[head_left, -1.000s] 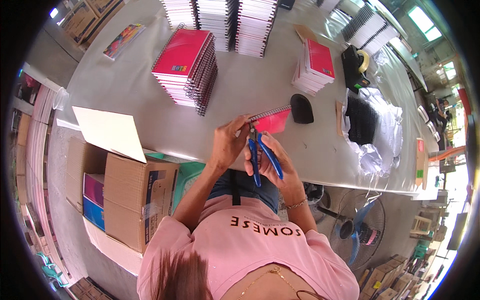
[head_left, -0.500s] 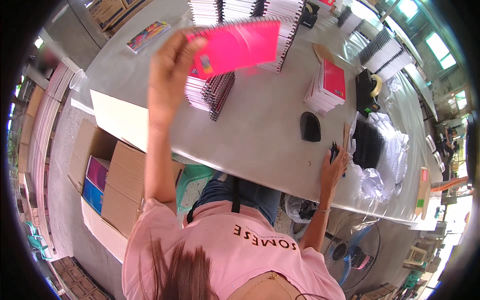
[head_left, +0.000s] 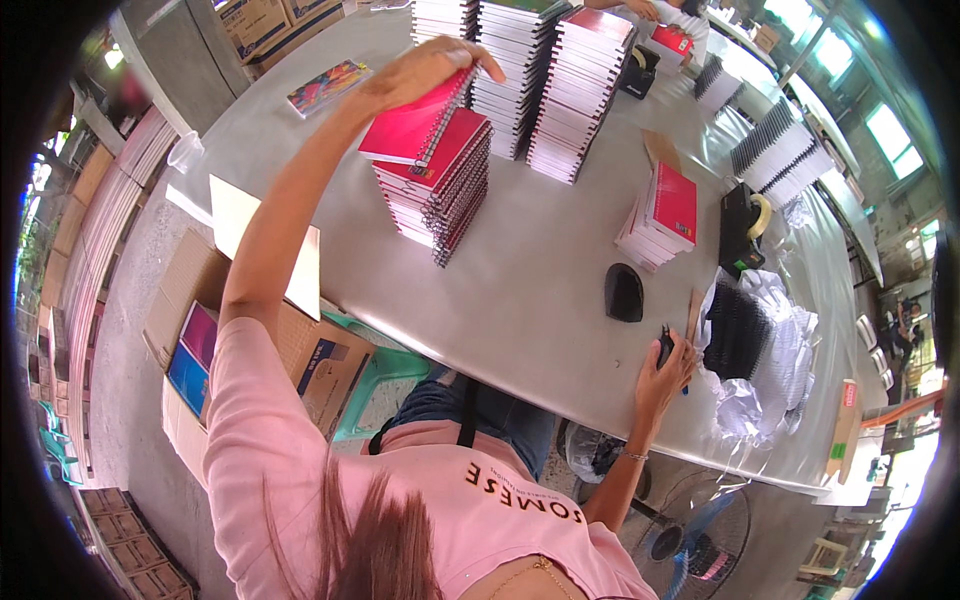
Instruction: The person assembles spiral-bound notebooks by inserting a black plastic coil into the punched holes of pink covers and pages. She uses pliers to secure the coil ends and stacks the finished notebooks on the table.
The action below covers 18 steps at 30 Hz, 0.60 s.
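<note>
My left hand (head_left: 425, 75) grips a red spiral notebook (head_left: 412, 125) by its wire-bound edge, fingers curled over it. The notebook is slightly tilted just over a stack of spiral notebooks (head_left: 405, 205) with red covers; whether it touches the top one I cannot tell. Down by the table's front edge, my right hand (head_left: 662, 382) is closed round dark pliers (head_left: 666, 345), mostly hidden by the fingers. Beside that hand lie black binding coils (head_left: 735, 330) on crumpled clear plastic (head_left: 790, 350).
Tall notebook stacks (head_left: 575, 100) stand behind the left hand. A red-covered pile of books (head_left: 668, 210), a black mouse-shaped object (head_left: 624, 292) and a tape dispenser (head_left: 740, 225) lie to the right. An open carton (head_left: 330, 365) sits at lower left; a fan (head_left: 690, 540) stands below right.
My left hand has brought the notebook from in front of the tall stacks down over the red-covered stack, its cover now tilted. The right hand stays by the coils with the pliers.
</note>
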Each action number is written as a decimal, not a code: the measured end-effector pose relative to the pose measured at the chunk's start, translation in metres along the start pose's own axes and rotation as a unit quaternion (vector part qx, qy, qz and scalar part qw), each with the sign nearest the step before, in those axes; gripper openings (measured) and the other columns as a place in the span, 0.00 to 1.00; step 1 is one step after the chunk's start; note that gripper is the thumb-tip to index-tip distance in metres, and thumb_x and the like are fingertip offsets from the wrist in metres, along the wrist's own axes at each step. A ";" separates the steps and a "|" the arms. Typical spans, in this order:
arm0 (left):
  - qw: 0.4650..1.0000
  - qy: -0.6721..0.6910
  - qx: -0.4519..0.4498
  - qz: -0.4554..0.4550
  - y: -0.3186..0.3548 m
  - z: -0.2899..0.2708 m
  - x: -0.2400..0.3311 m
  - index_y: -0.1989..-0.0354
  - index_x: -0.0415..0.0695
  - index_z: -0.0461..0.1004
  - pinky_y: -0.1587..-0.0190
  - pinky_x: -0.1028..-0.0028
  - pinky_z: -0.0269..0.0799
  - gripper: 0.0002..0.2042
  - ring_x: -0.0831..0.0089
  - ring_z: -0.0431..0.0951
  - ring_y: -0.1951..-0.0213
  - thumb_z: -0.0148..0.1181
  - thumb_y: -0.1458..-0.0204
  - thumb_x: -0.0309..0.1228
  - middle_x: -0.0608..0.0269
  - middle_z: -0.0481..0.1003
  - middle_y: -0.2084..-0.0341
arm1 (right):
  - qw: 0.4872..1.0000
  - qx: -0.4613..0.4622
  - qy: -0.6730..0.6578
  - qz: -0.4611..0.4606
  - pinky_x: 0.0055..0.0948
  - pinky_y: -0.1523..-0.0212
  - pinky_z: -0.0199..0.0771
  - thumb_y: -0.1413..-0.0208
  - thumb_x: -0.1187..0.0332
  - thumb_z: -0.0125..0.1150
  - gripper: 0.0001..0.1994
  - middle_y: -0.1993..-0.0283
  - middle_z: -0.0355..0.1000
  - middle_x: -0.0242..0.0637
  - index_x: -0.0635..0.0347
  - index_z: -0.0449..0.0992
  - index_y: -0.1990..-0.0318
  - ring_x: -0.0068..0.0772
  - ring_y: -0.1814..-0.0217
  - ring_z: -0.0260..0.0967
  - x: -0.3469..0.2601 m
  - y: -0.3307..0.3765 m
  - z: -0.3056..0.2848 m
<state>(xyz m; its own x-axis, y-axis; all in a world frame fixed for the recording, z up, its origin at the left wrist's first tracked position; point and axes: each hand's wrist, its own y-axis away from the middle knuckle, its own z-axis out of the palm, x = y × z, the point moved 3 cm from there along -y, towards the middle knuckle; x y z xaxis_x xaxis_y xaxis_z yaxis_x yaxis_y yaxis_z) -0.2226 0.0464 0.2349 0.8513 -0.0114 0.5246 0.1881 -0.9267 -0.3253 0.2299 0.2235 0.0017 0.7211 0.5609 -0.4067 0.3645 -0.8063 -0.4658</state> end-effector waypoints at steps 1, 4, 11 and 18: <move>1.000 -0.007 -0.024 -0.006 -0.004 0.007 -0.002 0.56 0.39 0.78 0.37 0.70 0.59 0.20 0.61 0.70 0.48 0.36 0.45 0.29 0.51 0.75 0.53 | 1.000 0.000 0.001 -0.001 0.49 0.33 0.53 0.41 0.65 0.58 0.16 0.45 0.68 0.42 0.54 0.71 0.45 0.48 0.37 0.61 0.001 0.001 -0.001; 1.000 -0.012 -0.024 -0.003 0.001 0.031 -0.007 0.53 0.44 0.79 0.38 0.67 0.60 0.21 0.62 0.71 0.49 0.36 0.43 0.33 0.55 0.75 0.54 | 1.000 0.003 0.003 -0.010 0.48 0.34 0.53 0.40 0.66 0.58 0.16 0.45 0.68 0.42 0.54 0.71 0.45 0.47 0.38 0.61 0.002 0.001 -0.001; 0.982 -0.164 -0.027 -0.093 0.022 0.062 -0.028 0.42 0.57 0.73 0.31 0.56 0.47 0.22 0.68 0.62 0.37 0.35 0.32 0.49 0.63 0.68 0.47 | 1.000 -0.016 0.009 0.001 0.48 0.37 0.56 0.40 0.65 0.58 0.18 0.42 0.66 0.43 0.55 0.70 0.43 0.50 0.36 0.59 0.000 0.002 -0.002; 0.963 -0.237 0.025 -0.122 0.032 0.063 -0.025 0.44 0.53 0.75 0.33 0.51 0.50 0.23 0.68 0.64 0.38 0.34 0.31 0.49 0.66 0.68 0.46 | 1.000 0.004 0.001 -0.022 0.48 0.36 0.55 0.39 0.65 0.58 0.17 0.45 0.68 0.42 0.56 0.71 0.44 0.48 0.38 0.61 0.001 0.003 -0.003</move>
<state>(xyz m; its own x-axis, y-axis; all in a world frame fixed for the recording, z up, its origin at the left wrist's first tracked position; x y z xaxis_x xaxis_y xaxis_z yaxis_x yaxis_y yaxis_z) -0.2064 0.0410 0.1618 0.9048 0.3882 0.1751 0.4238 -0.8610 -0.2811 0.2333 0.2212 0.0021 0.7057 0.5956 -0.3837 0.3915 -0.7792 -0.4894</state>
